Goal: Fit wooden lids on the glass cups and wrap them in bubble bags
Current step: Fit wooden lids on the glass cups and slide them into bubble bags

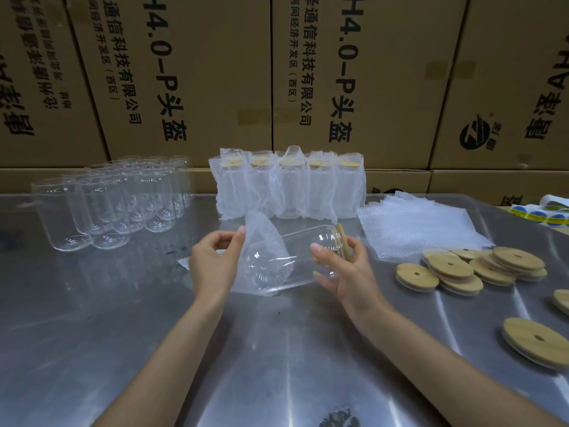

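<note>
Head view: the right hand (345, 272) curls its fingers round the lidded end of a glass cup (308, 257) held on its side above the steel table (92, 334), its wooden lid (343, 241) fitted. The left hand (212, 266) pinches the mouth of a bubble bag (264, 248) round the cup's base. Behind stand 5 wrapped cups (289, 186); loose lids (455, 269) lie to the right, bare glasses (107, 204) to the left.

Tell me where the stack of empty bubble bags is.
In the head view, the stack of empty bubble bags lies on the table's right side, behind the pile of wooden lids and right of the wrapped cups.
</note>
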Available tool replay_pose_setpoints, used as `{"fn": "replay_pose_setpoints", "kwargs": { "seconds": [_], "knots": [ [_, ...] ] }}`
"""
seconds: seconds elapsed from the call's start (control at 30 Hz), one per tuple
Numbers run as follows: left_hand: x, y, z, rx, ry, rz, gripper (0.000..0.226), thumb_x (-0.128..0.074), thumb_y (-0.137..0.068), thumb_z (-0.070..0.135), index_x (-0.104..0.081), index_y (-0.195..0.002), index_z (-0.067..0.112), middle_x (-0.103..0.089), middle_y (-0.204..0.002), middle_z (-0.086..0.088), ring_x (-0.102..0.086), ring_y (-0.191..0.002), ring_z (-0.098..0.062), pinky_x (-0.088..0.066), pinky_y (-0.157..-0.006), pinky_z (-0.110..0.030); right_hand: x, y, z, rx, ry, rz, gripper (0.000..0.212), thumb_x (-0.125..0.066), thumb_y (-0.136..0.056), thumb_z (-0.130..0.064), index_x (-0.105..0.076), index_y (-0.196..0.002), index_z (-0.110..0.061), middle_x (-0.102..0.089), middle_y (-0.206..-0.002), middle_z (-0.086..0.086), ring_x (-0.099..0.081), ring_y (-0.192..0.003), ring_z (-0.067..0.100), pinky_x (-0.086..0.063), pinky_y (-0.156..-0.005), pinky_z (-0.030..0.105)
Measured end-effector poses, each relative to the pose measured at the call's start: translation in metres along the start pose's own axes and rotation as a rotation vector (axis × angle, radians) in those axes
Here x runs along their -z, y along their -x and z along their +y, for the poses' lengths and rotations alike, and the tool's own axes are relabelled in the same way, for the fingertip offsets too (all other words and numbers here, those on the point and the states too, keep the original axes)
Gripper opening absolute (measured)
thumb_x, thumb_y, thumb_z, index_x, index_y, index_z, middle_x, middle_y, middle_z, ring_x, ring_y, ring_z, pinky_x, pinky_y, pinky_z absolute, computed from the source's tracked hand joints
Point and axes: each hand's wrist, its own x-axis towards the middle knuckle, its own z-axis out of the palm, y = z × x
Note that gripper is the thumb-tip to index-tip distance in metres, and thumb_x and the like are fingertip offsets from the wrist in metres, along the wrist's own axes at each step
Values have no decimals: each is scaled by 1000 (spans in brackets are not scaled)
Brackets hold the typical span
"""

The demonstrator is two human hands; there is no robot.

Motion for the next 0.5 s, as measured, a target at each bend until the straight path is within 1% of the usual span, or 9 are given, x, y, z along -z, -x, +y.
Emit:
{"fn": "replay_pose_setpoints", "kwargs": {
  "seconds": [0.07, 0.13, 0.2, 0.23, 0.27, 0.33, 0.4, 0.43, 0.5],
  "knots": [
    [1, 0, -1, 40, 8, 10, 23, -70, -85, 39, -66, -68, 23, -64, -64, 9, -55, -61, -8, -43, -69, -27, 1, 0, -1, 16, -28, -31, 74, -87, -52, -35, -50, -115, -23, -59, -121, 9, -68, -94, 14, -54, -67, 27],
    [1, 0, -2, 77, 20, 6, 24, -70, -85, 40, -67, -68, 23, -61, -60, 10, -52, -59, -8, -41, -66, -26, 1, 0, -1, 19, -45, -49, 75, -86, -52, -37, -51, -116, -21, -60, -114, 6, -67, -97, 17, -55, -66, 27],
    [0, 1, -2, 86, 15, -6, 25, -70, -85, 40, -67, -68, 22, -59, -58, 10, -51, -58, -9, -40, -65, -27, 1, 1, -1, 50, 23, -39, 80, -87, -46, -44, -51, -114, -22, -58, -109, 3, -65, -94, 15, -58, -70, 37],
    [-1, 2, -2, 82, 14, -10, 25, -69, -85, 39, -66, -68, 22, -59, -59, 10, -51, -58, -9, -41, -65, -27, 0, 2, -1, 83, 84, -20, 79, -87, -45, -46, -51, -111, -25, -57, -105, 0, -64, -91, 12, -58, -76, 42],
    [-1, 2, -1, 73, 14, -11, 25, -69, -86, 38, -66, -67, 22, -59, -59, 11, -50, -58, -9, -41, -65, -27, -1, 3, -1, 122, 141, 2, 76, -87, -46, -46, -50, -110, -27, -56, -101, -5, -63, -86, 8, -57, -82, 41],
    [-2, 3, 0, 49, 6, -20, 25, -69, -86, 37, -64, -66, 22, -58, -60, 12, -51, -57, -8, -41, -65, -28, -3, 4, -1, 189, 198, 42, 70, -85, -51, -43, -48, -108, -31, -57, -91, -15, -61, -74, -1, -56, -83, 35],
    [-3, 5, 1, 25, -18, -42, 24, -69, -86, 38, -65, -67, 23, -60, -61, 13, -52, -57, -2, -42, -65, -27, -2, 4, -2, 211, 196, 94, 71, -89, -50, -44, -47, -106, -33, -56, -84, -17, -59, -70, -5, -54, -83, 33],
    [-3, 7, 2, 9, -32, -56, 24, -69, -86, 38, -66, -68, 23, -61, -62, 13, -53, -58, -1, -42, -65, -26, -2, 4, -4, 204, 172, 123, 75, -92, -46, -46, -46, -104, -34, -54, -85, -15, -59, -73, -4, -53, -84, 34],
    [-5, 12, 4, -31, -53, -85, 23, -69, -85, 39, -66, -69, 23, -62, -63, 14, -53, -59, 1, -41, -62, -20, 0, 2, -7, 174, 110, 161, 77, -86, -39, -54, -45, -102, -36, -52, -98, -11, -60, -90, 3, -53, -92, 40]
  ]
}}
